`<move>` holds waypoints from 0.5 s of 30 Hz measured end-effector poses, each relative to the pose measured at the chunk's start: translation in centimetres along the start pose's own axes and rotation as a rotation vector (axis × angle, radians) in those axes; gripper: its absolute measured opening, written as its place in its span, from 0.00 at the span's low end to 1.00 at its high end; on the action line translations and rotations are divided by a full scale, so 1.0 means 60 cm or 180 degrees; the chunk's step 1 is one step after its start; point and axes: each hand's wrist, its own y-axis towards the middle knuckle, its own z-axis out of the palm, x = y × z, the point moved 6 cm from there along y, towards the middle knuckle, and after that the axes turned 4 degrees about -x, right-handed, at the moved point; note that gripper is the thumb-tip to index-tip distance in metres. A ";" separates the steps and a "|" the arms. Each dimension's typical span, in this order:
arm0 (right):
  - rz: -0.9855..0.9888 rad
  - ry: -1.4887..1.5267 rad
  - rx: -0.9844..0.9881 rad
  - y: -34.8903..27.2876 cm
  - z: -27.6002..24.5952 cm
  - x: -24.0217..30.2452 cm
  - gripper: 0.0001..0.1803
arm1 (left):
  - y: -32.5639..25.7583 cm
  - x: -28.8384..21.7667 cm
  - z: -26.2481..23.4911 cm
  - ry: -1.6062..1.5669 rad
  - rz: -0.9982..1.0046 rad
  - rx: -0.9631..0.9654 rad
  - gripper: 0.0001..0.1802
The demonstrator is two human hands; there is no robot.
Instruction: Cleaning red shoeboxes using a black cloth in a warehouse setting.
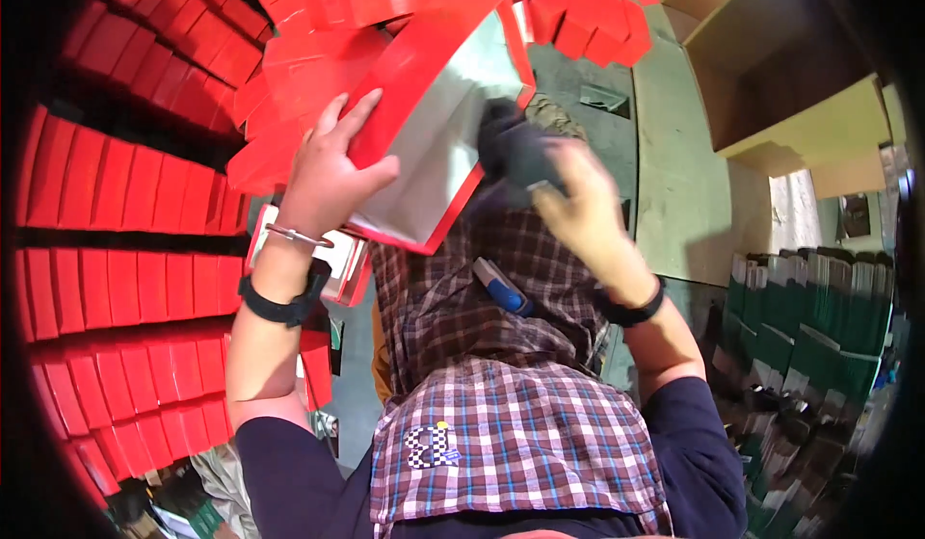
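An open red cardboard box with a pale, whitish inside lies tilted across the middle, above my lap. My left hand holds its left wall, fingers spread along the red outside and thumb at the rim. Over the box's right edge, my right hand is closed around a dark, shoe-sized item. Motion blurs that item and my fingers, so its exact kind does not show. A blue-and-white handled tool rests on my checked apron, below the box.
Stacked red boxes line the left side, and more red boxes are heaped at the far side. An open brown carton stands at the far right. Green-and-white packages are stacked at the right.
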 end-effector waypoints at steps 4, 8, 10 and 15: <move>-0.0810 0.0204 0.1051 -0.032 0.121 0.063 0.22 | 0.035 -0.133 0.029 0.0276 0.0522 -0.0218 0.44; -0.0672 -0.0308 0.0654 -0.013 0.105 -0.045 0.19 | 0.026 -0.220 0.089 0.0417 0.0833 0.0139 0.45; -0.0477 -0.0511 0.0752 -0.036 0.100 -0.104 0.19 | 0.028 -0.240 0.127 0.0393 0.0899 0.0243 0.45; -0.0016 -0.0115 0.0752 -0.070 0.087 -0.190 0.22 | 0.020 -0.277 0.186 0.0653 0.1023 0.0374 0.44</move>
